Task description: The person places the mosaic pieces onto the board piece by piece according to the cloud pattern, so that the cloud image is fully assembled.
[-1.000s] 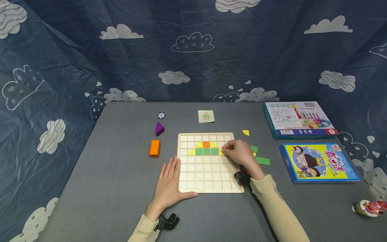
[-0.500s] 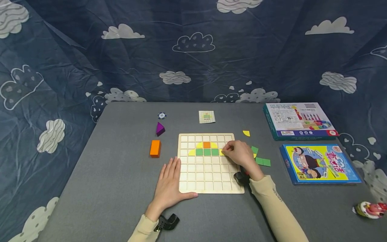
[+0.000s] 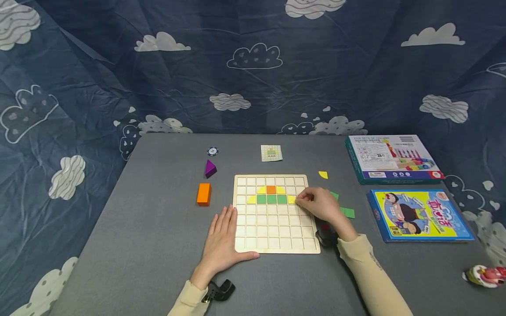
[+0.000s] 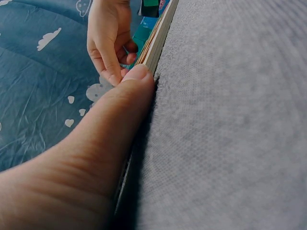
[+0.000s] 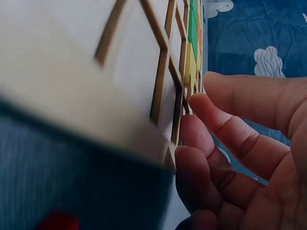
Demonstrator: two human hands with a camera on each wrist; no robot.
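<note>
A wooden grid board (image 3: 276,230) lies on the table. Its cells hold a row of green square tiles (image 3: 271,199), an orange square tile (image 3: 270,190) above them and yellow tiles around. My left hand (image 3: 219,241) rests at the board's left front corner, fingers straight along the left edge, thumb along the front edge. Just right of the rightmost yellow tile (image 3: 291,199) is my right hand (image 3: 322,204), its fingers loosely bent. In the right wrist view, nothing shows between thumb and index fingertips, and they are apart from the yellow tile (image 5: 190,67).
Loose green tiles (image 3: 348,213), partly hidden by the right hand, and a yellow quarter-round tile (image 3: 323,174) lie right of the board. A pattern card (image 3: 271,153) sits behind it. Left are an orange block (image 3: 204,194), purple prism (image 3: 210,169) and chip (image 3: 212,151); right, two boxes (image 3: 421,215) and a figurine (image 3: 485,275).
My right hand has drawn back to the right from the rightmost yellow tile, which now shows more fully in its cell. The left hand keeps its place at the board's edge.
</note>
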